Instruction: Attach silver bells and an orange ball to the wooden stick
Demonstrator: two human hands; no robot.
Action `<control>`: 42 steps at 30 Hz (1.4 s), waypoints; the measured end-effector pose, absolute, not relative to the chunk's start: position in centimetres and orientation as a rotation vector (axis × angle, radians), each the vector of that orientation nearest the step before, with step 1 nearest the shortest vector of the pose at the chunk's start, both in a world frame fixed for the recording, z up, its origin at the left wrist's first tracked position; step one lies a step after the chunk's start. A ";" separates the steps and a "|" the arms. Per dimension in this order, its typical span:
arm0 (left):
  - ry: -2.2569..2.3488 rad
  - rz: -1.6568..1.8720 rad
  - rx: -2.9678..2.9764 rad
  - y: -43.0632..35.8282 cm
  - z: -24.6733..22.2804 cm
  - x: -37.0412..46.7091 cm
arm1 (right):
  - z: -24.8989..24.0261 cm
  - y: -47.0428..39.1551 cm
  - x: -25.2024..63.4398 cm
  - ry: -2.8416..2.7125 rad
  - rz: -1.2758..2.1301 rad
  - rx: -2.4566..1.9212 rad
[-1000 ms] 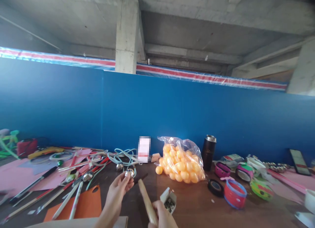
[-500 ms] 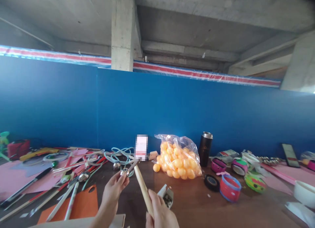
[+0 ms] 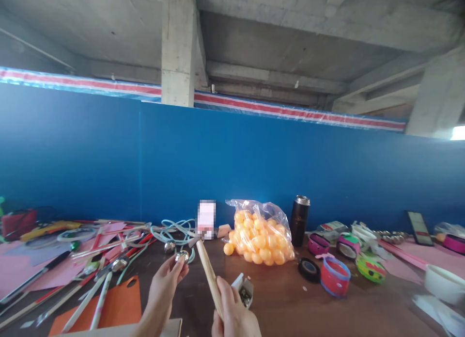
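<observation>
My left hand (image 3: 162, 283) is closed, pinching a shiny silver jingle bell (image 3: 182, 257) between thumb and fingers above the table. Wrapped around the wooden handle of a hammer (image 3: 208, 271) is my right hand (image 3: 234, 308). The hammer's metal head points up and away from me, just right of the bell and apart from it. A second silver bell (image 3: 169, 247) rests on the table behind my left hand. Beside my right hand stands a small open box (image 3: 246, 292) with little metal pieces inside.
A clear bag of orange balls (image 3: 259, 240), a black flask (image 3: 300, 220) and a roll of black tape (image 3: 309, 270) stand beyond my hands. Sticks, paper and an orange sheet (image 3: 119, 303) crowd the left. Rightward are a red-blue ring (image 3: 336, 277) and a white bowl (image 3: 443, 283).
The view has turned slightly to the right, so the table things sit a little further left. Both hands keep their grips, and the hammer stays close to the bell.
</observation>
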State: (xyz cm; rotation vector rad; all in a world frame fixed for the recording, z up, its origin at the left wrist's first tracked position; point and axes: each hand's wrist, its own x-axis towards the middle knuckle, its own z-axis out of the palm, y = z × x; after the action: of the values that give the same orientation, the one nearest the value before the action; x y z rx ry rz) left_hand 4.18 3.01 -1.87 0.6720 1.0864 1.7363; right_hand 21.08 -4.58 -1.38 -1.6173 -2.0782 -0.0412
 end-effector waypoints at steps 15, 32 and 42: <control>1.090 1.740 0.612 3.3 -2.2 4.1 | -1.3 -4.6 20.9 -2.088 0.039 -1.643; 1.123 1.736 0.559 3.9 -2.8 4.2 | -3.3 -4.2 21.1 -2.070 0.023 -1.485; 1.122 1.739 0.556 3.9 -2.6 4.3 | -3.4 -4.3 21.0 -2.039 0.042 -1.407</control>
State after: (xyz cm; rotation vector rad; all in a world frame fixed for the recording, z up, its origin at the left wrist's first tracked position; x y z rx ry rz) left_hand 4.27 3.90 -2.63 0.5563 1.1218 1.7388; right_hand 21.00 -4.29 -3.44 -1.4067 -2.0391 0.0423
